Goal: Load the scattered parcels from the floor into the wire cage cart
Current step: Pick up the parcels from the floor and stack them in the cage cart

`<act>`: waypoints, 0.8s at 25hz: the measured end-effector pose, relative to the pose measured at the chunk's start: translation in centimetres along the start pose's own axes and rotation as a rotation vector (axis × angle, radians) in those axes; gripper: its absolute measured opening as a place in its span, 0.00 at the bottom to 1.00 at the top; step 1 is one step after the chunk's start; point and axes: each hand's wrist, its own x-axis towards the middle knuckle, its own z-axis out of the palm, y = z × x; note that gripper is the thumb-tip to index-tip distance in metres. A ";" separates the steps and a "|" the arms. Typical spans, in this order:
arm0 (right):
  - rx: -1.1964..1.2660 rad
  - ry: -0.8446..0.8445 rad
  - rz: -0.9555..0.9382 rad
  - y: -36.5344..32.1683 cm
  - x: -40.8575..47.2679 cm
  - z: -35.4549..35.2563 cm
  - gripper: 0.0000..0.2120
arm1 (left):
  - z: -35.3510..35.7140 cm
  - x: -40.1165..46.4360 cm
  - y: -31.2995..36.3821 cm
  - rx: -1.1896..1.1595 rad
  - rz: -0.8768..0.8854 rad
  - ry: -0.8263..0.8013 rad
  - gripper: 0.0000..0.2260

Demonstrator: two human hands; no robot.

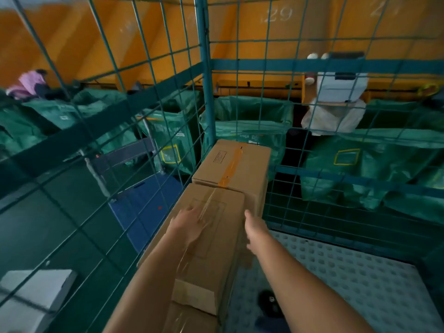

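Note:
A long cardboard parcel (216, 227) with clear tape lies inside the wire cage cart (204, 68), along its left mesh wall. My left hand (189, 224) rests flat on the parcel's top, fingers spread. My right hand (255, 230) touches the parcel's right side edge with its fingers pointing forward. Beyond it, in the cart's far left corner, stands a second cardboard parcel (237, 164) with orange tape. A smaller cardboard box (194, 296) sits at the near end, under my left forearm.
The cart's grey perforated floor (336, 272) stretches out to the right of the parcels. Green sacks (247, 118) hang outside the mesh. A blue flat trolley (144, 207) and a white parcel (36, 292) lie outside on the left. A person in pink (28, 84) is at far left.

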 end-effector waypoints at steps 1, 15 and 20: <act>0.006 0.007 -0.033 0.0 -1.4 -1.2 0.25 | -0.7 -1.4 0.4 -0.038 0.016 0.033 0.16; -0.327 -0.199 -0.048 17.3 -14.0 -0.4 0.10 | 7.8 -25.4 -4.5 -0.395 -0.401 0.133 0.11; -0.538 -0.470 -0.010 25.4 -18.8 1.9 0.10 | 12.9 -39.3 -7.2 -0.508 -0.734 0.155 0.14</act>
